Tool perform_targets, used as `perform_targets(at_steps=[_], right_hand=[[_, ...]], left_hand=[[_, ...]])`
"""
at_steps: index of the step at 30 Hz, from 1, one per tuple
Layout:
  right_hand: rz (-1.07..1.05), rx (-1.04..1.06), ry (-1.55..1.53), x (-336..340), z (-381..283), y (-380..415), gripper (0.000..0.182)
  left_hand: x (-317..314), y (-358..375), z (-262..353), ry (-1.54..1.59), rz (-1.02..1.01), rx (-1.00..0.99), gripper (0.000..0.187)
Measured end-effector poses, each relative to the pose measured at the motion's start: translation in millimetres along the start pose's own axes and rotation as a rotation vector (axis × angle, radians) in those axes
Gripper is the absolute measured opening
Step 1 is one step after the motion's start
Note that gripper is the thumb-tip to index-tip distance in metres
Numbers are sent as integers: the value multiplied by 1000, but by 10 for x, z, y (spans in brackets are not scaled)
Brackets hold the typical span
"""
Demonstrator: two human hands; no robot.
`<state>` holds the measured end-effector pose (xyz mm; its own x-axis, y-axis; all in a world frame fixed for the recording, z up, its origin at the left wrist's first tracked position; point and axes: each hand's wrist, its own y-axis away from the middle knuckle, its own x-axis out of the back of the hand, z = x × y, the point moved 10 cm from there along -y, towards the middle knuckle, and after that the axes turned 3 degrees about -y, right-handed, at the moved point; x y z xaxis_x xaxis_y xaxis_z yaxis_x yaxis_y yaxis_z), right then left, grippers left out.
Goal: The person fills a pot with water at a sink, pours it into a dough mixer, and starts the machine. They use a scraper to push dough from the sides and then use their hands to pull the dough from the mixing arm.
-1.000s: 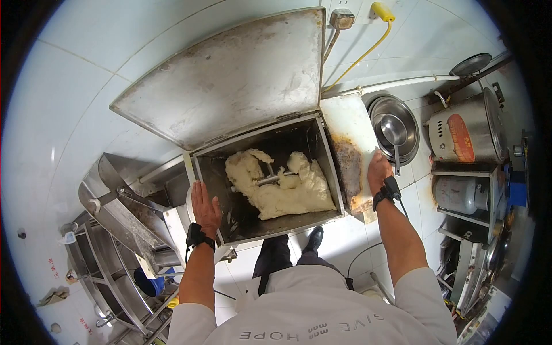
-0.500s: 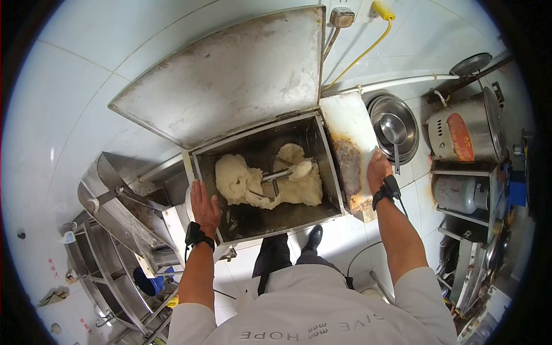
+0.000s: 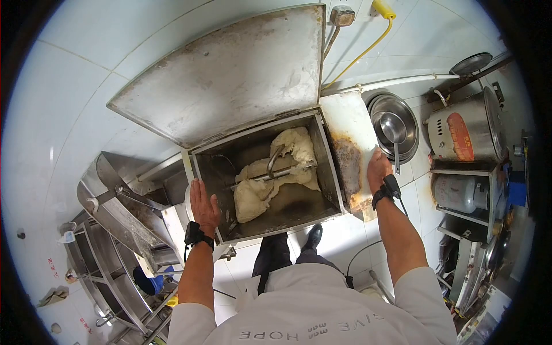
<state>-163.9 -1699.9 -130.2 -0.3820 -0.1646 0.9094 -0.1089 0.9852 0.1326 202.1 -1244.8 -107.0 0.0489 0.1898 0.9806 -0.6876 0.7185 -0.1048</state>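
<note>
Directly in front of me stands a steel dough mixer (image 3: 222, 172) with its lid (image 3: 230, 75) raised against the wall. Inside, pale dough (image 3: 251, 200) clings around the metal mixing bar (image 3: 277, 173), stretched from the front left to the back right. My left hand (image 3: 204, 207) lies flat on the mixer's left edge, fingers extended and holding nothing. Against the right side of the mixer's rusty white housing (image 3: 348, 123) rests my right hand (image 3: 378, 171). Its fingers are mostly hidden, so their grip cannot be made out.
Right of the housing are stacked metal bowls (image 3: 409, 129) with a ladle (image 3: 394, 135) in them. A large steel pot (image 3: 463, 132) stands farther right above a gas cylinder (image 3: 457, 192). Metal equipment (image 3: 123, 201) and a rack (image 3: 109, 270) are at left. A yellow cable (image 3: 368, 54) hangs behind.
The mixing bar has turned, and the dough has shifted and stretched, with one lump now at the front left and another at the back right. Both hands stay in place.
</note>
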Motion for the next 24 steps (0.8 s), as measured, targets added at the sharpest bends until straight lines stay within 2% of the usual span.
perform_targets(at_steps=[24], right_hand=[[73, 49, -15, 15, -14, -4, 53]], left_hand=[[15, -3, -3, 16, -3, 3, 58]])
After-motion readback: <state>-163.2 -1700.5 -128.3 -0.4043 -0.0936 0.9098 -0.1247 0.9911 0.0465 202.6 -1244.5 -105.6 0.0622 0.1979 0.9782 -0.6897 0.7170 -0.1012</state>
